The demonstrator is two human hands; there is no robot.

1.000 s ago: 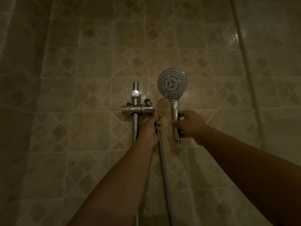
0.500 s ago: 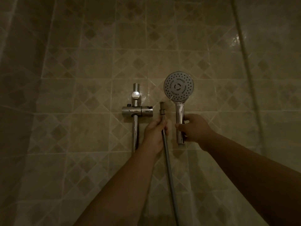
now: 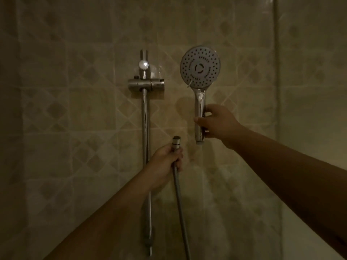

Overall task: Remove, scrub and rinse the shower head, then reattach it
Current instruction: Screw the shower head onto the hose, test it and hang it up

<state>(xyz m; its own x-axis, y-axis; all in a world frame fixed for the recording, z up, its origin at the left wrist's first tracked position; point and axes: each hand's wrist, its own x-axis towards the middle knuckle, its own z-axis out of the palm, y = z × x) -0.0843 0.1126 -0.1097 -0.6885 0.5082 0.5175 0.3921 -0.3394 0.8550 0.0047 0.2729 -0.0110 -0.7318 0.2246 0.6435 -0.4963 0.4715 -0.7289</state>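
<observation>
The right hand (image 3: 216, 124) is wrapped around the chrome handle of the shower head (image 3: 200, 67), which stands upright above those fingers, its round dotted face turned outward. The left hand (image 3: 165, 162) grips the ribbed metal hose (image 3: 179, 199) just under its nut — the open end pokes up above the fingers, apart from the handle's base. Judging by that gap, head and hose are separate; for scrubbing, keep the grip low on the slick handle. A polished rail (image 3: 144, 117) with a clamp runs beside the left fingers.
</observation>
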